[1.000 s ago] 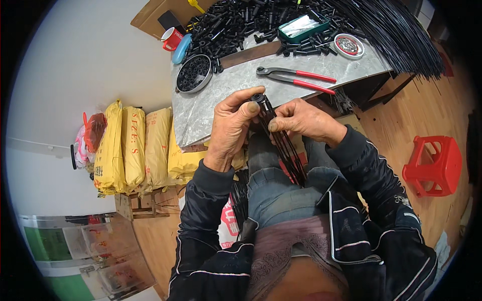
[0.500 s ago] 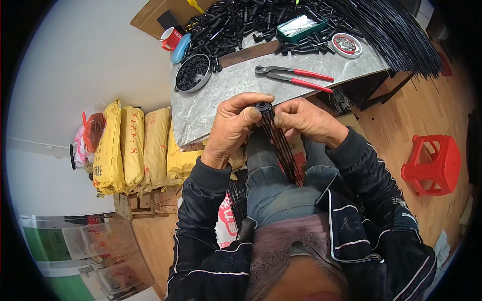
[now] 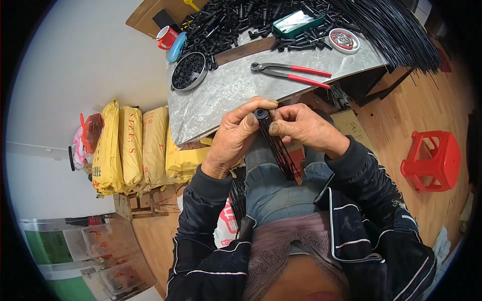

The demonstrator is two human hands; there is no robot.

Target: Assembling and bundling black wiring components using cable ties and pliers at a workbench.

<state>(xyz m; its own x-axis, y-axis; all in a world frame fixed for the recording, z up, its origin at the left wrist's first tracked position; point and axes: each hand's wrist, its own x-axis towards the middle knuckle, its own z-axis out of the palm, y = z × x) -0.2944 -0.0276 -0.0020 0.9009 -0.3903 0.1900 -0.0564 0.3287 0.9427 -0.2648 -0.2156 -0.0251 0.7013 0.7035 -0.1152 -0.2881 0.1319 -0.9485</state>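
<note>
Both hands meet over my lap at the near edge of the metal-topped table point(image 3: 226, 90). My left hand point(image 3: 236, 135) and my right hand point(image 3: 304, 128) together pinch a small black cylindrical cap point(image 3: 261, 114) at the top of a bundle of thin black rods point(image 3: 281, 153). The rods slant down toward my right thigh. Thumbs and forefingers of both hands close around the cap from either side.
On the table lie red-handled pliers point(image 3: 296, 74), a round tin of black rings point(image 3: 189, 70), a heap of black tubes point(image 3: 236, 22), a green tray point(image 3: 296, 22), a small round tin point(image 3: 344, 40) and long black rods point(image 3: 396, 30). Yellow sacks point(image 3: 130, 145) stand at left, a red stool point(image 3: 432, 160) at right.
The hands have drawn closer together around the cap, and the rod bundle has shifted slightly toward my lap. Everything on the table is unmoved.
</note>
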